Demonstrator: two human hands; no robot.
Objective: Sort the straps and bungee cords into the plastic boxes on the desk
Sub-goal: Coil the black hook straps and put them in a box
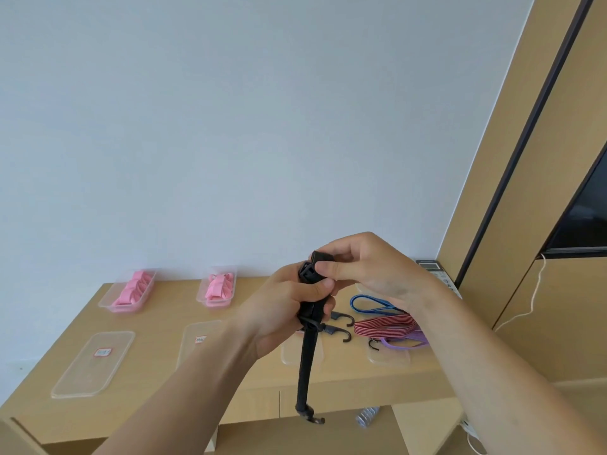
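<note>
I hold a black bungee cord (306, 366) up in front of me, above the wooden desk (157, 326). My left hand (289, 310) grips its folded upper part in a fist. My right hand (364, 267) pinches the black end piece at the top. One length of the cord hangs down to a hook below the desk's front edge. Two clear plastic boxes (129, 292) (217, 287) at the back of the desk hold pink straps. A blue cord (371, 305), a red striped cord (384, 325) and a purple cord (404, 341) lie on the desk's right side.
Two clear lids (93, 362) (197, 339) with red-framed labels lie flat near the desk's front, and two more clear lids (302, 354) (389, 357) lie under the loose cords. A calculator (438, 274) sits at the back right by a wooden panel. A metal spring (368, 417) shows below the desk.
</note>
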